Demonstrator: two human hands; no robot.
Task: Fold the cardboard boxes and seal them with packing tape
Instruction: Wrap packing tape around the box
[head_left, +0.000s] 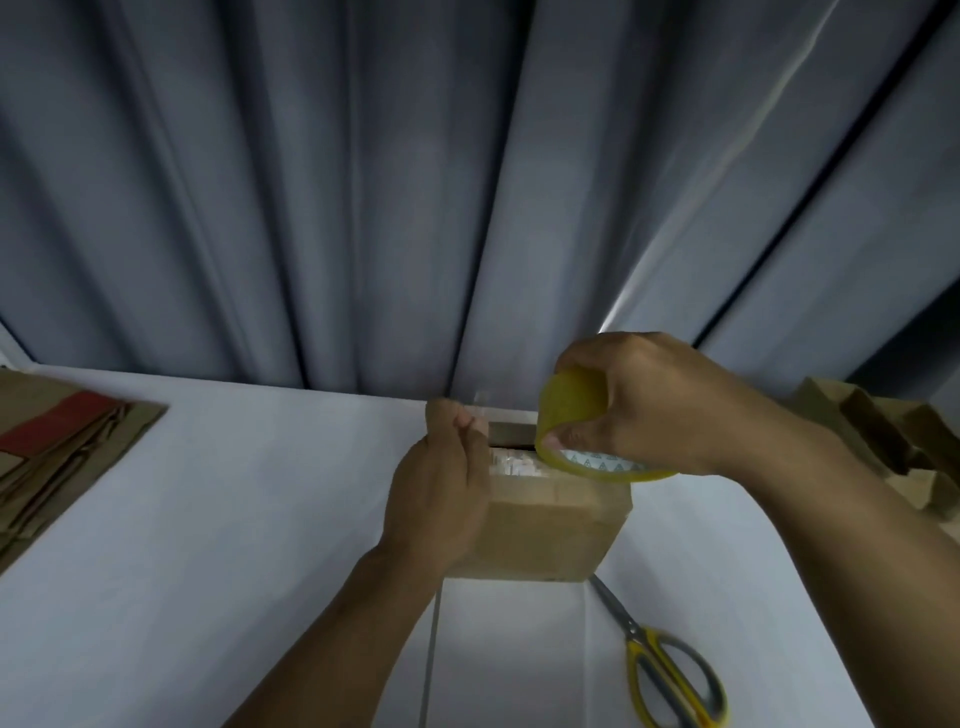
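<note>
While left hand fingers clamp the box, right hand fingers grip the tape roll.

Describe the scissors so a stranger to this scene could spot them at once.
On the white table, find the cardboard box at the centre. The scissors lie to its lower right, blades towards the box. Only they have metal blades and yellow-grey loop handles.

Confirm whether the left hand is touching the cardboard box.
Touching. The head view shows the left hand pressed against the left side of the box, fingers curled over its top edge, no gap.
</note>
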